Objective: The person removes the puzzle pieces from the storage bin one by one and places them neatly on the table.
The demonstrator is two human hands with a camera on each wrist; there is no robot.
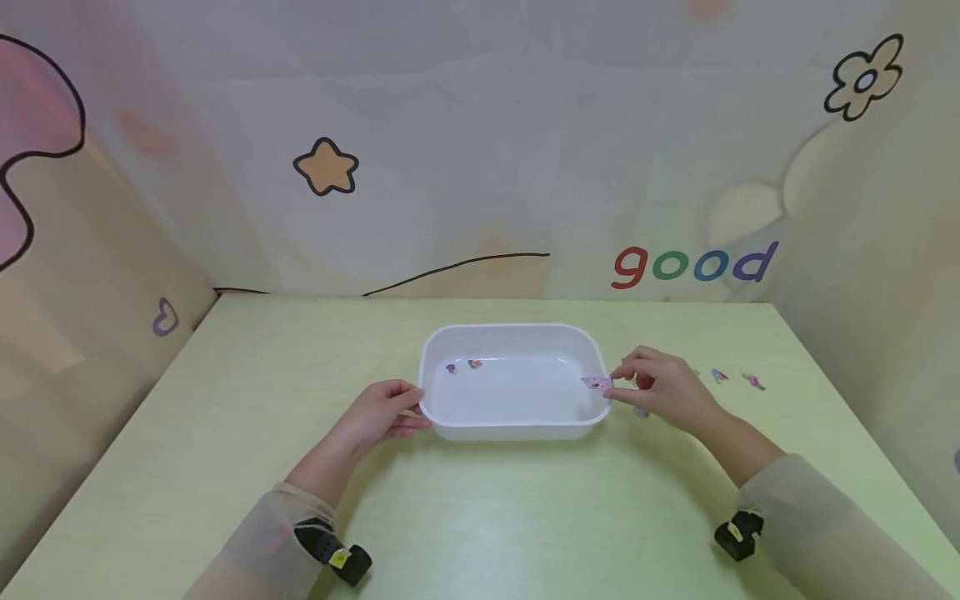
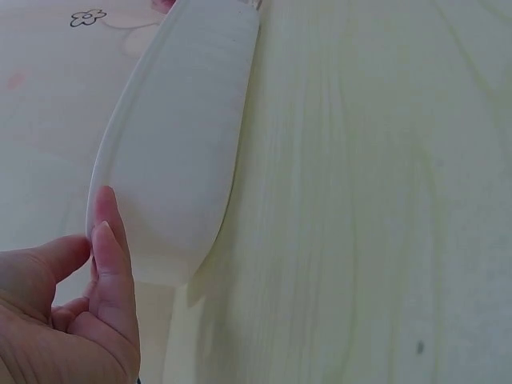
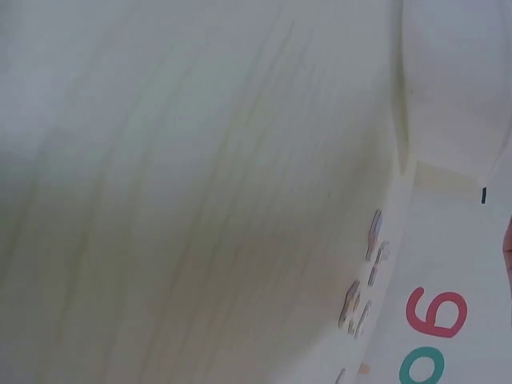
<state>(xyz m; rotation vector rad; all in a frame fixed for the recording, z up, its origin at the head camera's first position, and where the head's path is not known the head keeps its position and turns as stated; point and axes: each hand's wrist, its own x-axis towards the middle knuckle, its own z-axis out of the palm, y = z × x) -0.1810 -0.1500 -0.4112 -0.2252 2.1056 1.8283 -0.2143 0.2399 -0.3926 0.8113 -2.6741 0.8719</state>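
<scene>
A white plastic basin [image 1: 517, 432] with rounded corners sits upright on the table. My left hand [image 1: 386, 414] grips its left end, thumb at the rim and fingers against the outer wall; the left wrist view shows this hand [image 2: 76, 308] and the long side of the basin [image 2: 180, 136]. At the right rim my right hand [image 1: 663, 387] pinches a small flat pink sticker-like piece [image 1: 597, 383] between thumb and fingers, held over the inside of the basin. Two small colourful pieces, one [image 1: 452, 368] beside another [image 1: 475, 363], lie inside toward the back left.
Several small flat colourful pieces lie on the table right of the basin, among them one [image 1: 719, 376], a pinkish one [image 1: 753, 382] and one [image 1: 641, 412] below the right hand. The pale wooden table [image 1: 480, 517] meets a printed backdrop [image 1: 465, 183] at its far edge.
</scene>
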